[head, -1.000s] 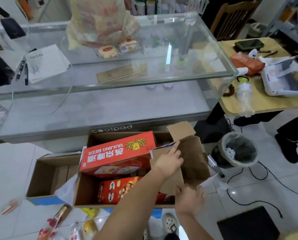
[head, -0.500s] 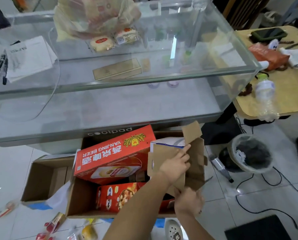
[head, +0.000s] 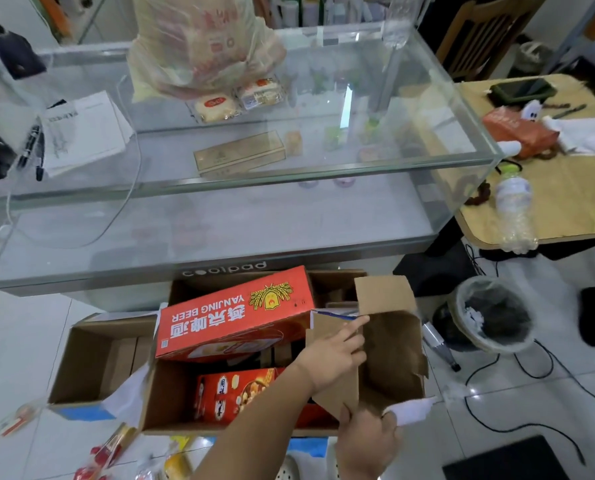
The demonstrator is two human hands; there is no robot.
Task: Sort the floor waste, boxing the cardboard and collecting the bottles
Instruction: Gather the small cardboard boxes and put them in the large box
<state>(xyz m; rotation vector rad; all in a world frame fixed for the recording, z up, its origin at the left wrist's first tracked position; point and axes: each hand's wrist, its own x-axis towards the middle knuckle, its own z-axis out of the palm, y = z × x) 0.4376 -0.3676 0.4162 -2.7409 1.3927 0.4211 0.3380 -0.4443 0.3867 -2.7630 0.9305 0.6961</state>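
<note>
A large open cardboard box (head: 150,403) stands on the floor in front of the glass counter. Inside it lie a red Yanjing Beer carton (head: 237,317), a red snack carton (head: 233,393) and a brown cardboard piece (head: 393,358) standing in the right end. My left hand (head: 334,355) grips the upper part of that piece's folded flap, index finger stretched over its edge. My right hand (head: 365,441) pinches the flap's lower corner at the box's near rim. Bottles (head: 116,448) lie on the floor at the bottom left. A clear plastic bottle (head: 514,209) stands on the side table.
A second open box (head: 91,362) sits left of the big one. The glass counter (head: 289,181) blocks the far side. To the right are a lined waste bin (head: 493,313), cables (head: 531,372), a black mat (head: 503,459) and the side table (head: 566,188). A white scrap (head: 410,408) lies by my right hand.
My left hand slid along the brown flap from its top edge to gripping it, and the piece now stands more upright in the box's right end. My right hand stayed at its lower corner.
</note>
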